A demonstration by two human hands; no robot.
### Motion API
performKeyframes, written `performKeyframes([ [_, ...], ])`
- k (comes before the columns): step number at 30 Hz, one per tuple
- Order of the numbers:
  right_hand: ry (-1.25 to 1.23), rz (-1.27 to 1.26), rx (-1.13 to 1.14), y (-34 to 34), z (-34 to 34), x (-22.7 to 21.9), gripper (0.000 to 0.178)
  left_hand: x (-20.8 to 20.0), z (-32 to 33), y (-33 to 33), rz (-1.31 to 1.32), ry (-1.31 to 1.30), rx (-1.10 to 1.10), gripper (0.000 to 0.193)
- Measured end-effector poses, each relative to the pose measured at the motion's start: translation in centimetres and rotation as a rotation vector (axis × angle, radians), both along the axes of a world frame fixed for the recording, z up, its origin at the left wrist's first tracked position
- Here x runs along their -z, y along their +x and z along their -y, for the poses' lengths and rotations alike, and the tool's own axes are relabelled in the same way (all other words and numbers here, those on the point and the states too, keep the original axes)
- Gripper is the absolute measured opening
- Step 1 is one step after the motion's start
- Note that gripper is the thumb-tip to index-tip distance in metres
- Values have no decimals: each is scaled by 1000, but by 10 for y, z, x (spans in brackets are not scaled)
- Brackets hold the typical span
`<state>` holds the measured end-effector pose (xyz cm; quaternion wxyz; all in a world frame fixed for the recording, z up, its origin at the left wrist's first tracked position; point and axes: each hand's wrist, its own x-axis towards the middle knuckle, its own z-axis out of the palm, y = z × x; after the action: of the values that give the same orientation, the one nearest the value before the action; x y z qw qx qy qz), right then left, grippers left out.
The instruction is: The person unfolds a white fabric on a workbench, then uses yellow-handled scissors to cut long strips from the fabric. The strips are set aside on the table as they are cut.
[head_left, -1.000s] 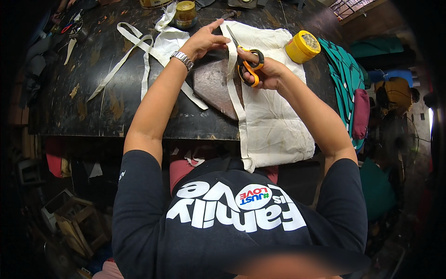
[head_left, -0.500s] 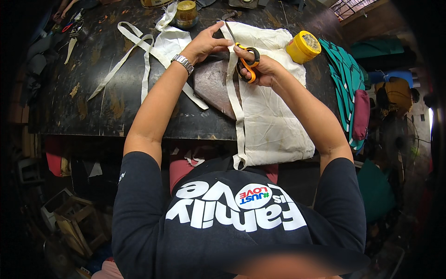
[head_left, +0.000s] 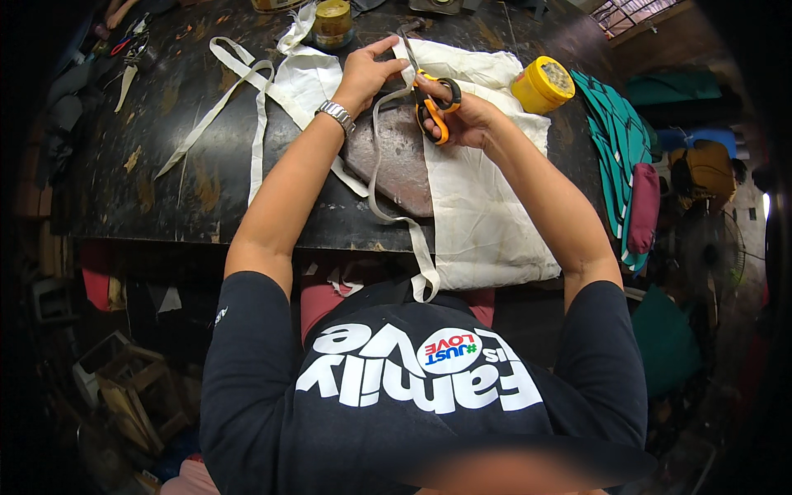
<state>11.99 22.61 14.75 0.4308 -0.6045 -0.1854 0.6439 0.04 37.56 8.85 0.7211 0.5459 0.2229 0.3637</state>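
My right hand [head_left: 466, 120] grips black-and-orange scissors [head_left: 440, 125], their blades spread apart at the far left corner of a cream cloth [head_left: 491, 219]. Just left of the blades, my left hand [head_left: 370, 78] pinches the cloth's edge between thumb and fingers. From there a narrow cream strip [head_left: 374, 169] curves down and hangs past the table's near edge. Beneath the strip and partly under the cloth lies a flat brown slab [head_left: 388, 157]. A yellow tub [head_left: 543, 85] stands on the cloth's far right part.
On the dark table [head_left: 124, 190], cream cloth scraps with long strips [head_left: 260, 144] lie left of my arm. A second jar [head_left: 332, 25] stands at the back. Green fabric [head_left: 615, 148] is piled along the right side. Small tools [head_left: 128, 70] lie far left.
The strip has separated from the cloth's left edge and now bows out to the left. The scissor blades have moved slightly farther up and look wider apart.
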Motion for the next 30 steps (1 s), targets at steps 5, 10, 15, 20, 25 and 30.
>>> performKeyframes([
  [5,34,1,22,-1,-3,5,53,-2,2,-1,-15,4,-7,53],
  [10,118,51,48,-7,1,12,49,-4,7,-4,-21,23,-2,56],
  [15,78,32,51,-13,12,16,46,-7,11,-27,-10,-6,41,57],
  [20,110,-28,-2,-9,16,15,48,-10,20,-39,-24,9,103,56],
  [25,104,-32,26,-9,13,15,52,-13,31,-39,8,-67,151,56],
  [30,161,-42,3,-10,15,13,48,-18,37,-44,-25,-44,168,57],
])
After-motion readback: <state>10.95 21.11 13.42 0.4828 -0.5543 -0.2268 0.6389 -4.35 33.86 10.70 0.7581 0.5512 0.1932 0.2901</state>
